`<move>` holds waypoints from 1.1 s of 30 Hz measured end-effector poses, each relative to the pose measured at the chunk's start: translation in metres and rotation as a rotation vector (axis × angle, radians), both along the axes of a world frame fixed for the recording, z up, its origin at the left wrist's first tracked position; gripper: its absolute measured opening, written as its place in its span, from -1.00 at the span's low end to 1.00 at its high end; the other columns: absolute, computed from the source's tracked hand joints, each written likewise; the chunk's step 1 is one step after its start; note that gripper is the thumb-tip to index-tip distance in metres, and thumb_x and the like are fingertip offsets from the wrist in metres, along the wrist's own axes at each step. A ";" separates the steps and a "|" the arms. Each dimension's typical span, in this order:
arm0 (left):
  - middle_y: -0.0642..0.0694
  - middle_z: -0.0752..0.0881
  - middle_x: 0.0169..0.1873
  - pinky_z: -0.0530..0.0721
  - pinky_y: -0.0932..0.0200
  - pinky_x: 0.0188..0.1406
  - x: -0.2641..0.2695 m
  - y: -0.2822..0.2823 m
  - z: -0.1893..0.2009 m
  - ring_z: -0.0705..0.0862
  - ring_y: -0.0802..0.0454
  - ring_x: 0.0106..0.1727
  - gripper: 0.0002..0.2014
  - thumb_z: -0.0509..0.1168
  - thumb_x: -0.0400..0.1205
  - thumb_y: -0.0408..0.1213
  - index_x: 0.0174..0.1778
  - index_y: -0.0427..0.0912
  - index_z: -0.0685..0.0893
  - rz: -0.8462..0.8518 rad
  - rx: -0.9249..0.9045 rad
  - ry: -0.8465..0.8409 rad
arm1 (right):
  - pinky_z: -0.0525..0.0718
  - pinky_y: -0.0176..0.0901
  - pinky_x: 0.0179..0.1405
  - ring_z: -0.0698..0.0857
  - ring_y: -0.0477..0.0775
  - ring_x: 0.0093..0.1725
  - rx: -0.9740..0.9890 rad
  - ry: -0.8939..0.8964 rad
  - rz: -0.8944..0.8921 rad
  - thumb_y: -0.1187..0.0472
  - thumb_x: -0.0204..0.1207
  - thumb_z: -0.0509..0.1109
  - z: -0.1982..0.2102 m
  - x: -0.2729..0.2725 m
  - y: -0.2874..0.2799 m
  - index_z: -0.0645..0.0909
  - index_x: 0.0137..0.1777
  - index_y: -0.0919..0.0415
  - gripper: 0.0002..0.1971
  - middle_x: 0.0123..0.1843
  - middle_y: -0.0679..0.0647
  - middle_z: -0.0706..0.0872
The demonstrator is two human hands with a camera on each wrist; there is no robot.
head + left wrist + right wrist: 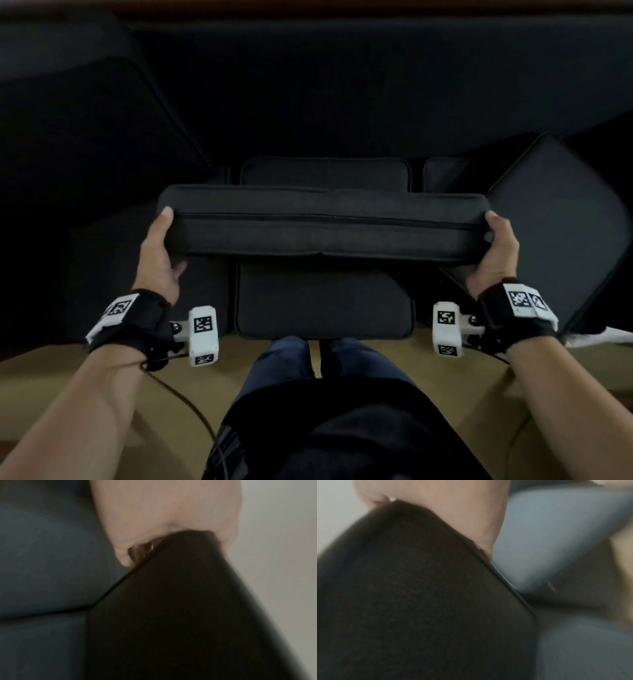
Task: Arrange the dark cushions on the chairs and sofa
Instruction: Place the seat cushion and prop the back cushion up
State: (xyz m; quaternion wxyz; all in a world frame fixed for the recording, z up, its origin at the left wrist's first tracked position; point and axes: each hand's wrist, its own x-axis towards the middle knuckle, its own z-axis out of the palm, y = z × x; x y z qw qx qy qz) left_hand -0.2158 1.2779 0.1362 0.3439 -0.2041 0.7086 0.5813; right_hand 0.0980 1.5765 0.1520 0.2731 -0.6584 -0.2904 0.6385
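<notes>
A long dark cushion (322, 226) with a zip along its near side is held level in the air in front of me. My left hand (161, 246) grips its left end, thumb on top and fingers underneath. My right hand (496, 246) grips its right end the same way. Both wrist views are blurred: in each, a palm wraps the corner of the dark cushion (171, 608) (419, 588). Below the held cushion lies a dark seat cushion (323, 305) on the sofa (342, 85). Another dark square cushion (561, 233) leans tilted at the right.
The sofa's dark back fills the upper half of the head view, with a rounded arm or cushion (78, 120) at the left. A tan floor (68, 377) runs along the front, and my legs (308, 377) stand close to the seat. A cable (191, 404) hangs from my left wrist.
</notes>
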 end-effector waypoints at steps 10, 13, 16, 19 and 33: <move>0.01 0.70 0.33 0.64 -0.17 0.30 0.005 0.003 0.002 0.67 -0.01 0.34 -0.28 0.41 0.39 0.31 0.46 0.14 0.55 -0.031 -0.021 0.041 | 0.25 0.20 0.56 0.40 0.26 0.54 0.807 -0.825 0.958 -0.06 0.38 0.25 0.017 -0.073 -0.017 0.60 0.35 0.24 -0.41 0.43 0.22 0.58; -0.01 0.66 0.39 0.59 -0.18 0.40 0.007 -0.008 -0.004 0.65 -0.02 0.37 -0.08 0.47 0.27 0.43 0.53 0.10 0.49 -0.029 -0.047 0.055 | 0.18 0.23 0.62 0.34 0.23 0.60 0.869 -0.671 1.310 -0.13 0.43 0.30 0.020 -0.111 -0.061 0.50 0.47 0.20 -0.35 0.50 0.19 0.53; 0.01 0.65 0.37 0.57 -0.06 0.39 0.010 -0.015 0.000 0.64 0.01 0.36 -0.27 0.38 0.49 0.30 0.55 0.08 0.46 -0.077 -0.049 0.060 | 0.03 0.21 0.66 0.23 0.18 0.65 0.926 -0.669 1.598 -0.25 0.42 0.36 0.020 -0.147 -0.104 0.28 0.61 0.14 -0.18 0.60 0.12 0.40; 0.11 0.67 0.14 0.62 0.15 0.02 0.012 -0.020 0.003 0.65 0.20 0.10 -0.59 0.26 0.70 0.06 0.45 0.07 0.47 -0.124 -0.049 0.036 | 0.02 0.31 0.62 0.24 0.23 0.62 0.959 -0.707 1.689 -0.39 0.29 0.39 0.021 -0.180 -0.141 0.16 0.65 0.14 0.02 0.58 0.12 0.35; -0.09 0.62 0.38 0.51 -0.09 0.52 -0.027 -0.097 -0.021 0.60 0.01 0.39 -0.02 0.46 0.19 0.39 0.55 0.13 0.40 -0.691 0.073 0.034 | 0.39 0.25 0.28 0.51 0.30 0.27 0.983 -1.015 1.739 0.02 0.05 0.54 0.017 -0.238 -0.245 0.32 0.48 0.14 -0.08 0.33 0.15 0.52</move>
